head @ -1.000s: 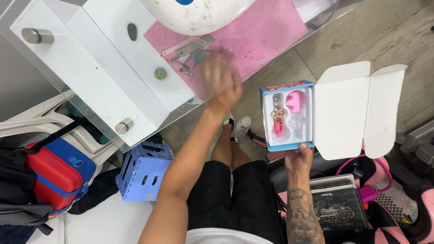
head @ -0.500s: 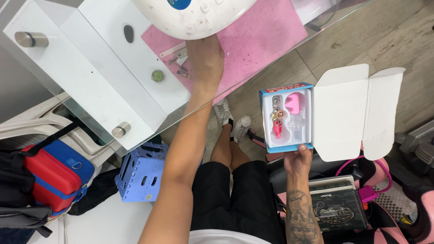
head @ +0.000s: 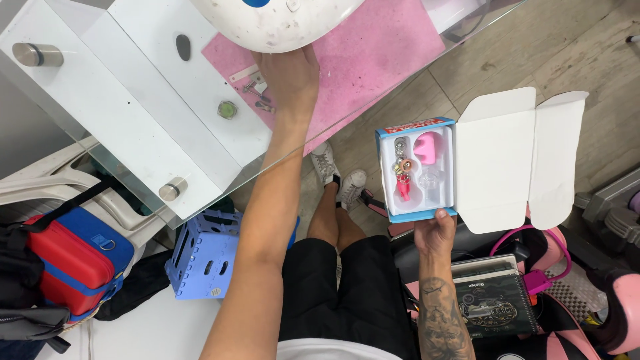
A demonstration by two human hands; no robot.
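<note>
The person sits at a glass bench [head: 200,143] and looks down at both hands. The left hand [head: 290,77] reaches out over the pink mat [head: 373,60] on the bench. It lies palm down on the mat, right by some small metal bits [head: 257,90]. Its fingers go under the edge of a big white round thing [head: 273,20], so one cannot tell if they are apart or together.

The right hand [head: 435,230] holds up a small open box [head: 417,170] by its bottom edge, off to the side of the bench. The fingers are closed on the box. The box has a blue rim and a white tray inside. In the tray sit a pink piece [head: 427,147] and a little red piece [head: 403,190]. The white lid [head: 513,160] is flipped open to the side.

A small green round thing [head: 227,109] rests on the bench. Under the glass are the wooden floor [head: 527,47], the person's shoes [head: 337,175] and a blue plastic stool [head: 200,257]. A red and blue bag [head: 70,263] sits to the left.
</note>
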